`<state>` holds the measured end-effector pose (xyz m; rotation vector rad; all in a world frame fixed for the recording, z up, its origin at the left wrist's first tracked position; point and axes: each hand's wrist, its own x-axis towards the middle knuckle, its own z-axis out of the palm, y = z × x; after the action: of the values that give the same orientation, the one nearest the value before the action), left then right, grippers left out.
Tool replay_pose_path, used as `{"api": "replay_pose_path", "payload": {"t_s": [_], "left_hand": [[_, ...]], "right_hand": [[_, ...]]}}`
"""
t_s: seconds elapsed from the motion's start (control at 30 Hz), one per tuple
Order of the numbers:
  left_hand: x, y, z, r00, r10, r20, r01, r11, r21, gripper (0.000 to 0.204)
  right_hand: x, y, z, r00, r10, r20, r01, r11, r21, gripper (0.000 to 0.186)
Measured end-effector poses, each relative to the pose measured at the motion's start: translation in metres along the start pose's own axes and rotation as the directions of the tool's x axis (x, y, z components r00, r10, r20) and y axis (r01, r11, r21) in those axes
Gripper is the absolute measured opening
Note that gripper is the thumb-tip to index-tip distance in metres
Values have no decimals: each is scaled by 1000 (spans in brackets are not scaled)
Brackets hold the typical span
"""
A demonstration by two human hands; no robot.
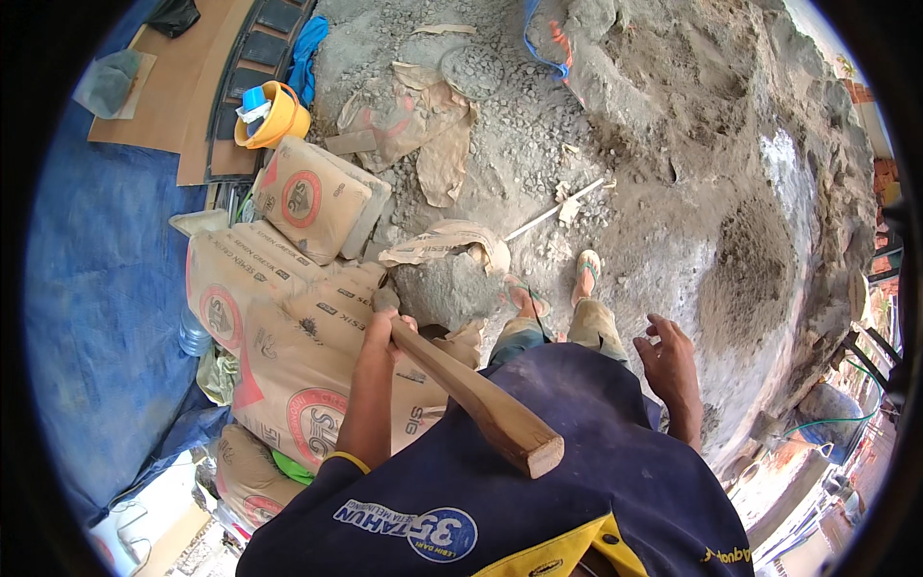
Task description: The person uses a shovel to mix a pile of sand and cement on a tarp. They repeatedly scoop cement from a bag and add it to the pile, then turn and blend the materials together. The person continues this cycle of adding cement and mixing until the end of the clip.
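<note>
My left hand (389,337) grips a long wooden tool handle (481,404), whose near end lies over my torso. Its far end points down beside stacked paper cement sacks (298,389), and the tool's head is mostly hidden. Below that end is a heap of grey powder (433,293) with a torn sack (442,240) on it. To the right, my right hand (663,351) hangs with fingers apart and slightly curled, holding nothing. Between the hands show my sandaled feet on dusty ground.
A yellow bucket (284,125) with blue items stands at upper left, beside boards (149,115) and a blue tarp (115,288). A white rod (543,216) lies on the rubble. Piled sand (750,260) spans the right side; a blue container (822,433) stands at lower right.
</note>
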<state>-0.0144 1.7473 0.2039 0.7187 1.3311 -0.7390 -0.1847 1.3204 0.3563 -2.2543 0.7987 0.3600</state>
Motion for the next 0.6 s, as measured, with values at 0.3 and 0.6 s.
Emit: {"api": "replay_pose_path", "payload": {"t_s": [0.3,0.6], "left_hand": [[-39,-44,38,997,72,-6,-72,995,-63,20],[-22,-167,141,955,293,43,-296,934,198,12]], "right_hand": [[20,67,-37,998,-58,10,58,996,64,41],[28,313,-136,993,83,-87,-79,996,50,43]]}}
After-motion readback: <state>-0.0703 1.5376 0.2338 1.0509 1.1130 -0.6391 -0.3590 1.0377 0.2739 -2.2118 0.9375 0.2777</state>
